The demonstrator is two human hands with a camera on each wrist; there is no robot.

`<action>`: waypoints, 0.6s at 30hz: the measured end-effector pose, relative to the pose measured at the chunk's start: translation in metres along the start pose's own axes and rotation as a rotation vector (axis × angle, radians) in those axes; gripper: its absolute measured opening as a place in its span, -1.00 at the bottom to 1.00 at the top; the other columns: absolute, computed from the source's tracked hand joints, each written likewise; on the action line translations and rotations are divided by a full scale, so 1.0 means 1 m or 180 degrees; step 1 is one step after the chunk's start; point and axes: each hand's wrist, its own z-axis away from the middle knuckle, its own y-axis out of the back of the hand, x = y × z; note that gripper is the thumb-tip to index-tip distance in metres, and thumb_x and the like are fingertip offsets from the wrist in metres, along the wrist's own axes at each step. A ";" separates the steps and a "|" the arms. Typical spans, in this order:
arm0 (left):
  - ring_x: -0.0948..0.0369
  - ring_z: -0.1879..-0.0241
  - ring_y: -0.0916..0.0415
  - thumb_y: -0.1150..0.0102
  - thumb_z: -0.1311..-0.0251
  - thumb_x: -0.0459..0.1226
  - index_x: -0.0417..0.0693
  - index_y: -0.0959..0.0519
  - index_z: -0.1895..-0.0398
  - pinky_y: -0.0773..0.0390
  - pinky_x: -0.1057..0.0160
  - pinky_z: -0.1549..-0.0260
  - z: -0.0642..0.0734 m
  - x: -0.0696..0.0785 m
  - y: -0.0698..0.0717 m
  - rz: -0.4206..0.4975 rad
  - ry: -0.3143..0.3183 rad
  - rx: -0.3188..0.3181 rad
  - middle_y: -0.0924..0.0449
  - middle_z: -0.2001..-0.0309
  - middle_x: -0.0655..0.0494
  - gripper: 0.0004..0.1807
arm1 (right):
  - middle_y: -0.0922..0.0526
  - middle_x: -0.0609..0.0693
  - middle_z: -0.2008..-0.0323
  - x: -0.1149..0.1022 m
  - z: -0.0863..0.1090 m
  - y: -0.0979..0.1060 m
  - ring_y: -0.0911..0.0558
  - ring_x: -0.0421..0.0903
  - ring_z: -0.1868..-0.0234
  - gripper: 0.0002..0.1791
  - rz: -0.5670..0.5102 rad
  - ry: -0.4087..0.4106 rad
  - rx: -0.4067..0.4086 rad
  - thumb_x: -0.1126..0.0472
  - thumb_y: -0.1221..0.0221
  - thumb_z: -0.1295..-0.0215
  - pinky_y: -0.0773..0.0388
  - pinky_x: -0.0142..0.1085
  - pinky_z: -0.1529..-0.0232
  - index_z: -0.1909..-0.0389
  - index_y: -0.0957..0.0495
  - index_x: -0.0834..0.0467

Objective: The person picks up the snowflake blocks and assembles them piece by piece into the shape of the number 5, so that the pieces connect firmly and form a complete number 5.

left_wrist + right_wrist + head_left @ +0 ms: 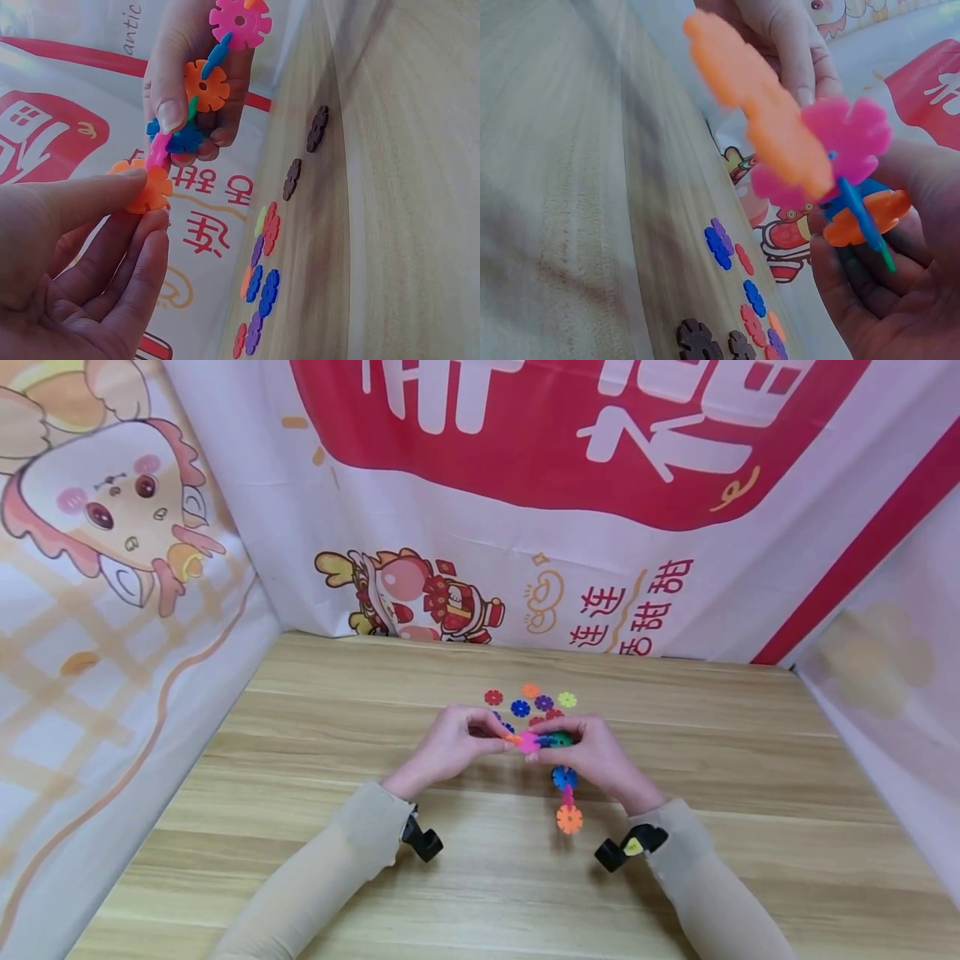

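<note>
My left hand (450, 747) pinches an orange notched plastic disc (154, 189) between thumb and fingers. It joins a pink disc (157, 152) at the end of a chain of interlocking snowflake discs. My right hand (596, 756) grips the chain near a blue disc (185, 141), its thumb over the joint with the pink one. From there the chain runs through a green disc, an orange disc (213, 88) and a blue one to a larger-looking pink disc (851, 135). Its far end, an orange disc (569, 819), hangs towards me below the right hand.
Beyond the hands, several loose discs lie flat on the wooden table (337, 693), among them red (493, 697), blue (521, 708), purple (543, 702) and yellow (567, 700). Dark brown discs (317, 129) lie nearby. Printed cloth (450, 527) walls the back and sides.
</note>
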 end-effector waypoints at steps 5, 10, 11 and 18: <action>0.18 0.24 -0.64 -0.47 -0.19 -0.32 0.05 -0.74 0.32 -0.66 0.17 0.18 -0.002 0.000 0.000 -0.0044 -0.0005 0.0058 -0.71 0.29 0.21 -0.92 | -0.70 -0.08 0.03 0.001 0.000 0.000 -0.56 0.07 0.07 -0.56 -0.0028 0.0030 0.0047 -0.09 -0.57 -0.02 -0.57 -0.10 0.08 0.04 -0.77 -0.11; 0.20 0.24 -0.64 -0.48 -0.18 -0.30 0.07 -0.75 0.28 -0.65 0.19 0.17 -0.003 -0.001 0.001 -0.0074 0.0042 0.0065 -0.71 0.28 0.23 -0.90 | -0.70 -0.07 0.02 0.002 -0.001 0.000 -0.56 0.07 0.08 -0.57 -0.0059 0.0009 0.0065 -0.06 -0.57 -0.04 -0.57 -0.09 0.08 0.04 -0.77 -0.10; 0.20 0.23 -0.64 -0.49 -0.18 -0.30 0.06 -0.75 0.26 -0.65 0.20 0.17 -0.003 -0.001 0.001 -0.0066 0.0047 0.0062 -0.71 0.27 0.24 -0.89 | -0.69 -0.06 0.02 0.002 -0.001 -0.001 -0.56 0.07 0.09 -0.58 -0.0069 0.0007 0.0064 -0.05 -0.57 -0.04 -0.58 -0.09 0.08 0.04 -0.77 -0.10; 0.19 0.20 -0.66 -0.51 -0.15 -0.32 0.02 -0.75 0.12 -0.66 0.21 0.14 -0.003 -0.001 0.005 0.0049 0.0039 0.0046 -0.72 0.21 0.19 -0.77 | -0.69 -0.04 0.01 0.005 -0.001 0.000 -0.56 0.08 0.07 -0.58 -0.0162 0.0012 0.0040 -0.04 -0.55 -0.07 -0.60 -0.10 0.08 0.02 -0.76 -0.07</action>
